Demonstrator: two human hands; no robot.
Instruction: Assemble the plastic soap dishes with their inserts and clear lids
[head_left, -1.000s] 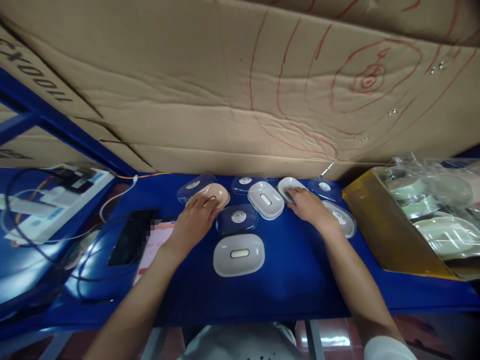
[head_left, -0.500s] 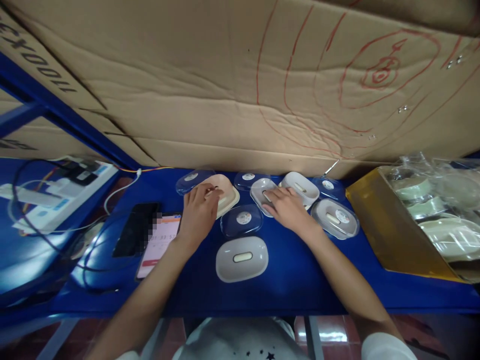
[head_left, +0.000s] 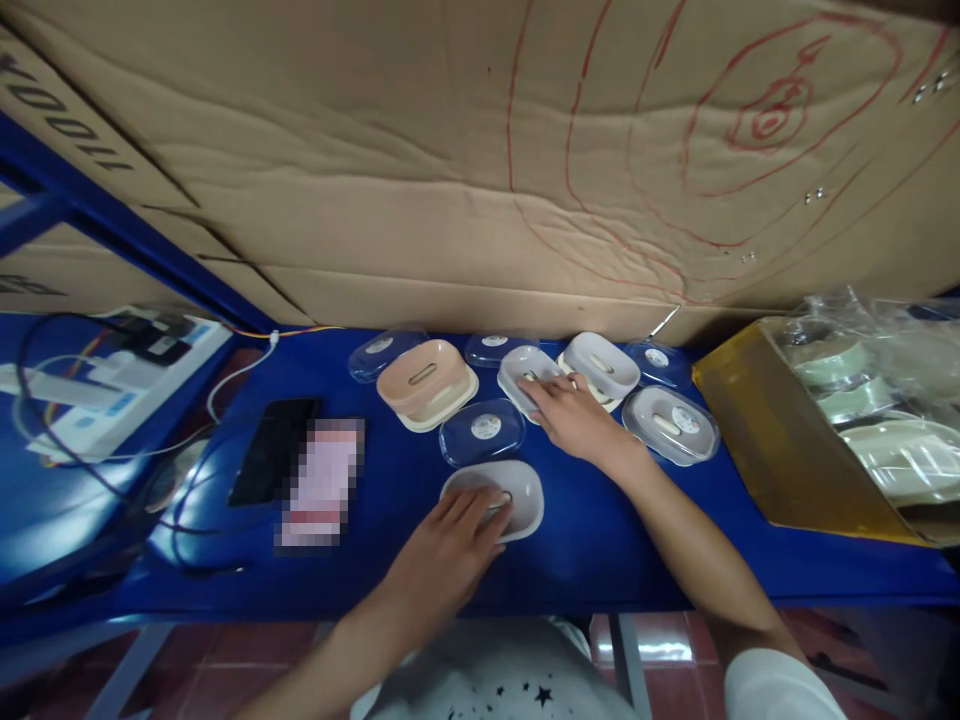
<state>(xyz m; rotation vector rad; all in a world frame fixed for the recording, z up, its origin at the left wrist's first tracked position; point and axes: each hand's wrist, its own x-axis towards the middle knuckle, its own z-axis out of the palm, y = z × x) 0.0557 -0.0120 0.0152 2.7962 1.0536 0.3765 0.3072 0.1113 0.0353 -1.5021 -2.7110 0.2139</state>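
Observation:
My left hand [head_left: 463,520] reaches over the front grey oval dish [head_left: 527,500], fingers bent together at the slot in its middle and the thumb by the near rim. My right hand [head_left: 571,408] grips a second grey oval dish [head_left: 517,372], with fingertips inside and the thumb hidden. A pink oval dish [head_left: 409,375] rests tilted on a cream base [head_left: 450,405]. Behind the right hand, another pale grey dish [head_left: 600,365] leans on a cream base. A clear lid with a round label [head_left: 484,430] lies between the pink dish and the front dish.
More clear lids [head_left: 386,350] lie along the cardboard wall [head_left: 360,180]. A lidded grey dish [head_left: 667,425] stands beside an open carton [head_left: 795,450] of plastic-wrapped pale green parts. Two phones [head_left: 274,450], cables and a white power strip [head_left: 135,390] occupy the left.
My left hand has left the pink dish and come toward me to the front grey dish, which has shifted slightly. My right hand stays at its grey dish.

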